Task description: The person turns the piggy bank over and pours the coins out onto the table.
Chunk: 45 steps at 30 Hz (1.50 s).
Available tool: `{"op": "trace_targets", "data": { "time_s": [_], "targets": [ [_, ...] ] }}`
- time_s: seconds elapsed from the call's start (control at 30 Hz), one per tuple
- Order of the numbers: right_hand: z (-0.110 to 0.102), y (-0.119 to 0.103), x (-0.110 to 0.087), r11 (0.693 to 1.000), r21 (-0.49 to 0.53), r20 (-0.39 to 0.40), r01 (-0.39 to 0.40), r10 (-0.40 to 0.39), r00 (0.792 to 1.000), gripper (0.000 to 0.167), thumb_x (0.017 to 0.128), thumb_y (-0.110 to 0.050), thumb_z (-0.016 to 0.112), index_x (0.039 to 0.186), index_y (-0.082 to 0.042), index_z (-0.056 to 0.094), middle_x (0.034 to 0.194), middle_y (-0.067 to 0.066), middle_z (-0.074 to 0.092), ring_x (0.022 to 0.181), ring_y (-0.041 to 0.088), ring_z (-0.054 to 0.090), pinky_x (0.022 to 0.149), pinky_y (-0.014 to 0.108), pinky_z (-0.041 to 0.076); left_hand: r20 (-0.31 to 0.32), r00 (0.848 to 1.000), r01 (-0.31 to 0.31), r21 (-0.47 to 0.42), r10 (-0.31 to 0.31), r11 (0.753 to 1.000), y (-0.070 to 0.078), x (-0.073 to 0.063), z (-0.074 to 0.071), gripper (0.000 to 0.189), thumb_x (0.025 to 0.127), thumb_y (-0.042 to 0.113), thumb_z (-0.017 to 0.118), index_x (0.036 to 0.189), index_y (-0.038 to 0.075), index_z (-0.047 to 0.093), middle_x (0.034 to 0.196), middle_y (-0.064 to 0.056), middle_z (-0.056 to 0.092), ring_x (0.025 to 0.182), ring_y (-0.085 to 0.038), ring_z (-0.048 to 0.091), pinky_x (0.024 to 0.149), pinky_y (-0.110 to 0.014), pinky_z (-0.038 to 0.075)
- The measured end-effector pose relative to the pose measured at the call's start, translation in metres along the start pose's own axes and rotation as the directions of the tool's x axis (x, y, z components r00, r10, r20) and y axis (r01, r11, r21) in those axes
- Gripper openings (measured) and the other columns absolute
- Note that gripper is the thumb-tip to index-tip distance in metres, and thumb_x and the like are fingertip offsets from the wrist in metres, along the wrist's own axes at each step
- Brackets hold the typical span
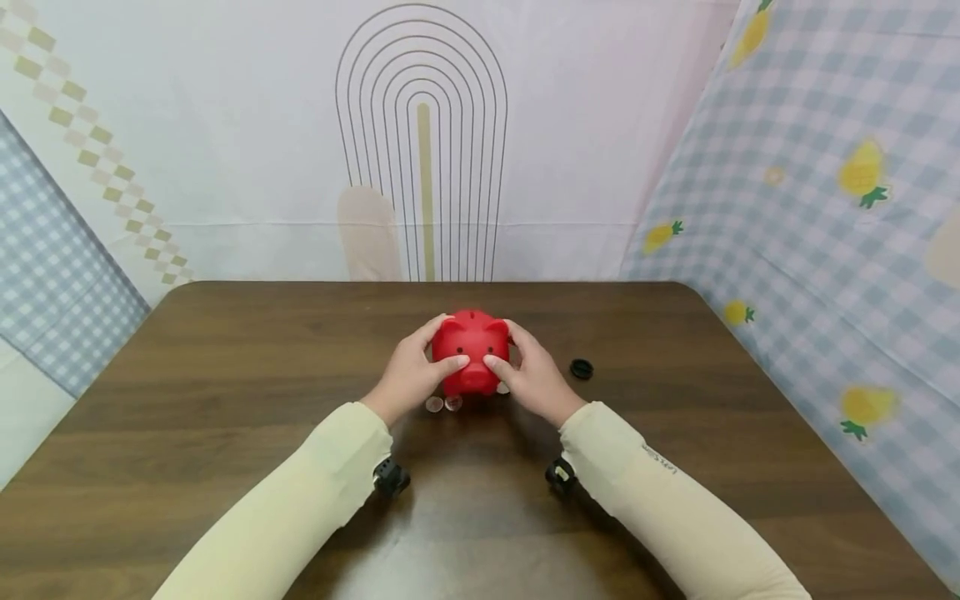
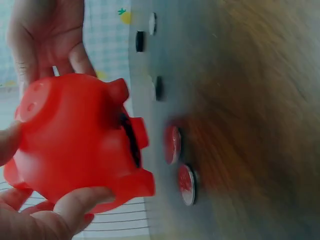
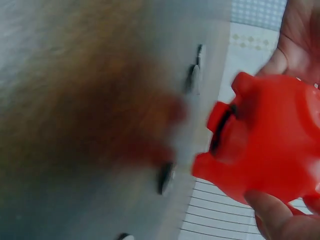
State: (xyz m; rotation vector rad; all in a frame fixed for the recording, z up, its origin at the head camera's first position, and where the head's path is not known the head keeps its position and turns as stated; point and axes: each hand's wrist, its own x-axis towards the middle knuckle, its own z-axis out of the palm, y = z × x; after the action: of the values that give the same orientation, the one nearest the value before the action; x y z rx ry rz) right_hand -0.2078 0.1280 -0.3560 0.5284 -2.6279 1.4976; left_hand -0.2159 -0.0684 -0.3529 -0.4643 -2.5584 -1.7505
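A red piggy bank [image 1: 474, 354] faces me, gripped from both sides above the table. My left hand [image 1: 411, 371] holds its left side, thumb on the front by the snout. On the opposite side my right hand [image 1: 536, 379] grips it the same way. The wrist views show its feet apart from the tabletop, and a dark band [image 2: 131, 140] on its underside between the feet; whether this is an opening cannot be made out. Below it lie several coins, among them a silver coin [image 1: 434, 404], a second coin [image 1: 453, 403] and one partly hidden coin [image 1: 503, 387].
A small round black cap [image 1: 581, 368] lies on the brown wooden table [image 1: 225, 450], right of my right hand. Behind the table hangs a white patterned cloth [image 1: 262, 142], with a checked cloth [image 1: 810, 208] along the right side.
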Motion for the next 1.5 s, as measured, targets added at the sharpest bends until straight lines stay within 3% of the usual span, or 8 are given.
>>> {"op": "trace_targets", "data": {
  "time_s": [0.27, 0.43, 0.6, 0.73, 0.9, 1.07, 1.27, 1.5],
  "targets": [
    [-0.004, -0.018, -0.015, 0.949, -0.015, -0.18, 0.315, -0.312, 0.933, 0.065, 0.088, -0.003, 0.068, 0.145, -0.003, 0.037, 0.151, 0.011, 0.033, 0.129, 0.031, 0.044, 0.094, 0.048, 0.049, -0.074, 0.945, -0.319, -0.007, 0.317, 0.948, 0.021, -0.013, -0.003, 0.061, 0.083, 0.007, 0.074, 0.139, 0.008, 0.049, 0.154, -0.005, 0.034, 0.131, -0.03, 0.044, 0.094, -0.046, 0.05],
    [-0.003, -0.007, -0.01, 0.994, 0.028, -0.096, 0.11, -0.107, 0.99, 0.062, 0.091, -0.008, 0.066, 0.145, -0.004, 0.037, 0.145, 0.012, 0.04, 0.125, 0.031, 0.046, 0.092, 0.045, 0.051, -0.016, 0.997, -0.081, -0.001, 0.081, 0.997, 0.011, -0.001, 0.003, 0.063, 0.086, 0.011, 0.072, 0.143, 0.012, 0.046, 0.151, -0.008, 0.04, 0.136, -0.03, 0.039, 0.1, -0.046, 0.046],
    [-0.007, -0.004, -0.004, 0.999, 0.002, -0.024, -0.047, 0.047, 0.999, 0.061, 0.093, -0.013, 0.064, 0.146, -0.006, 0.036, 0.144, 0.012, 0.043, 0.129, 0.031, 0.044, 0.092, 0.045, 0.052, 0.016, 0.995, 0.095, -0.069, -0.094, 0.993, 0.007, 0.003, 0.007, 0.068, 0.087, 0.014, 0.07, 0.148, 0.017, 0.039, 0.145, -0.008, 0.045, 0.131, -0.031, 0.042, 0.092, -0.048, 0.052],
    [-0.009, -0.011, -0.007, 0.997, 0.003, -0.079, 0.079, -0.079, 0.994, 0.061, 0.092, -0.011, 0.064, 0.146, -0.005, 0.037, 0.148, 0.013, 0.039, 0.13, 0.032, 0.043, 0.095, 0.046, 0.05, -0.055, 0.997, -0.061, -0.071, 0.057, 0.996, 0.014, -0.004, 0.006, 0.065, 0.086, 0.011, 0.071, 0.145, 0.013, 0.043, 0.149, -0.006, 0.042, 0.13, -0.029, 0.044, 0.094, -0.046, 0.05],
    [-0.005, -0.018, -0.016, 0.944, -0.008, -0.198, 0.329, -0.324, 0.925, 0.064, 0.087, -0.002, 0.067, 0.144, -0.001, 0.037, 0.152, 0.013, 0.033, 0.129, 0.033, 0.044, 0.094, 0.048, 0.049, -0.109, 0.939, -0.331, -0.018, 0.327, 0.943, 0.023, -0.014, 0.002, 0.062, 0.083, 0.006, 0.074, 0.139, 0.006, 0.048, 0.154, -0.007, 0.034, 0.13, -0.032, 0.045, 0.092, -0.047, 0.051],
    [0.003, -0.006, -0.007, 0.992, 0.042, -0.104, 0.115, -0.11, 0.988, 0.063, 0.091, -0.008, 0.066, 0.146, -0.004, 0.036, 0.149, 0.011, 0.036, 0.127, 0.03, 0.046, 0.093, 0.043, 0.051, -0.05, 0.992, -0.117, 0.016, 0.118, 0.993, 0.008, -0.006, 0.003, 0.064, 0.086, 0.01, 0.072, 0.144, 0.01, 0.044, 0.151, -0.009, 0.039, 0.131, -0.031, 0.043, 0.096, -0.046, 0.049],
    [0.003, -0.003, 0.002, 0.999, 0.019, -0.032, -0.043, 0.044, 0.999, 0.061, 0.092, -0.012, 0.065, 0.146, -0.006, 0.037, 0.144, 0.011, 0.042, 0.126, 0.03, 0.045, 0.093, 0.045, 0.051, -0.03, 0.999, 0.027, -0.026, -0.027, 0.999, 0.001, 0.001, 0.002, 0.066, 0.086, 0.012, 0.071, 0.145, 0.012, 0.042, 0.143, -0.011, 0.047, 0.127, -0.032, 0.046, 0.095, -0.048, 0.05],
    [-0.004, -0.019, -0.014, 0.921, -0.057, -0.19, 0.384, -0.388, 0.902, 0.065, 0.086, -0.003, 0.069, 0.144, -0.002, 0.038, 0.151, 0.013, 0.033, 0.129, 0.03, 0.044, 0.095, 0.046, 0.049, -0.109, 0.936, -0.339, -0.035, 0.333, 0.94, 0.026, -0.018, -0.004, 0.06, 0.083, 0.004, 0.073, 0.138, 0.006, 0.049, 0.154, -0.004, 0.034, 0.128, -0.029, 0.046, 0.092, -0.044, 0.052]
  ]
}}
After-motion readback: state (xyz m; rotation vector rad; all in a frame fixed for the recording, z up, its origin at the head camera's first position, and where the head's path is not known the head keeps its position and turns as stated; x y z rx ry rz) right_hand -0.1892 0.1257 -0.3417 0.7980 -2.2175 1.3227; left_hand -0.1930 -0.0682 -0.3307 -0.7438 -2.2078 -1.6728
